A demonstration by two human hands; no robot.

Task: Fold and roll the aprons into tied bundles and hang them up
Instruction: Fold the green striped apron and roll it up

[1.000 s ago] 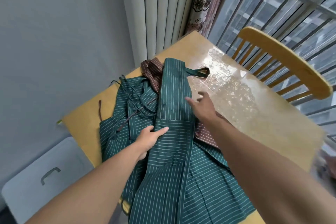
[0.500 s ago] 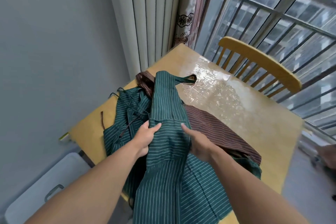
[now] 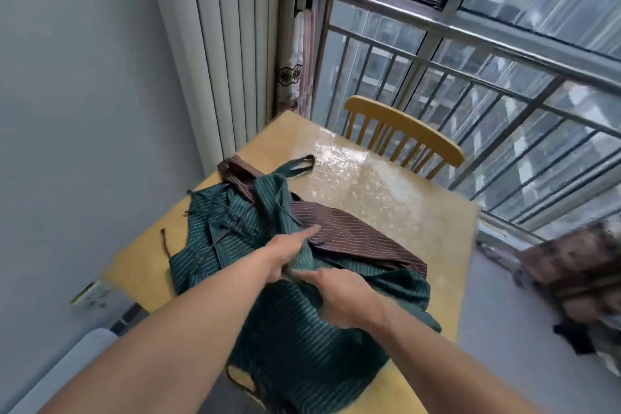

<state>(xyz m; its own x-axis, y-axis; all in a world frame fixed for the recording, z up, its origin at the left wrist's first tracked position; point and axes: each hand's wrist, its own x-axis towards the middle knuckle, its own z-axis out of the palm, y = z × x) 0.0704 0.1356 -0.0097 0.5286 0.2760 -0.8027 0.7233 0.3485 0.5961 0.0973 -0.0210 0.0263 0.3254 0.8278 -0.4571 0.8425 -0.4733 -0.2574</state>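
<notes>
brown apron (image 3: 353, 239) partly buried (under green)

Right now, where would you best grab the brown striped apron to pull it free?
Probably its bare right-hand stretch: the brown striped apron lies flat and uncovered there on the table. Come from the right; its left part is buried under the green apron both hands are gathering.

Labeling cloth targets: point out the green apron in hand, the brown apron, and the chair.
green apron (image 3: 302, 343), head view, striped panel below the hands
brown apron (image 3: 353, 239), head view, middle of its striped panel
chair (image 3: 403, 126), head view, curved top rail
</notes>
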